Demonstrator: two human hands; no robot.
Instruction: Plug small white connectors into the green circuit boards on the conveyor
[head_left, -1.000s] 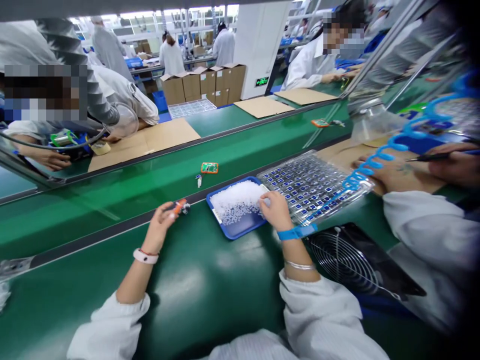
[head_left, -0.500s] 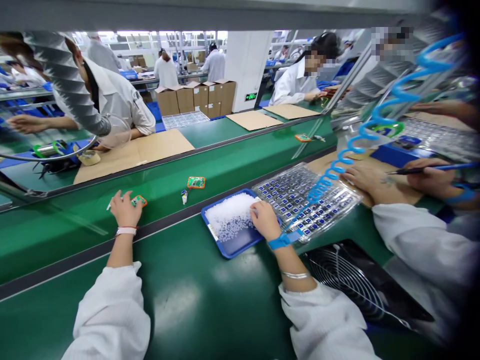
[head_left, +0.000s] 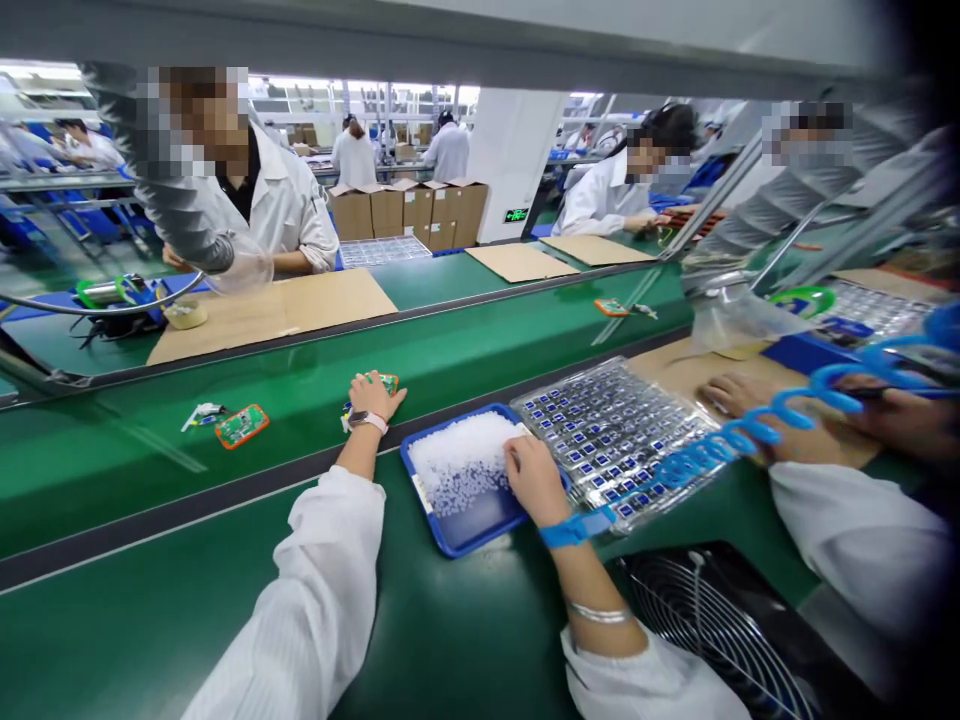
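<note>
My left hand (head_left: 375,398) reaches over the green belt with fingers stretched out, touching or just above a green circuit board with an orange edge (head_left: 389,383); the hand hides much of it. My right hand (head_left: 535,482) is at the right side of a blue tray (head_left: 459,545). Its thumb and fingers are pinched together, and what lies between them cannot be made out. White plastic bits (head_left: 466,452) heap at the tray's back and scatter toward its front. Another orange-edged circuit board (head_left: 242,426) lies on the belt left of my left hand, beside a small wired part (head_left: 204,414).
Right of the tray lies a clear plastic blister sheet (head_left: 615,430) of small blue-and-silver parts. A black fan (head_left: 720,610) is near my right forearm, under a coiled blue cord (head_left: 720,435). A co-worker's hands (head_left: 750,405) are at the right. Cardboard sheets (head_left: 292,310) lie across the belt.
My left hand has moved right along the belt, from one circuit board to another. The first board now lies uncovered at left. My right hand stays by the tray.
</note>
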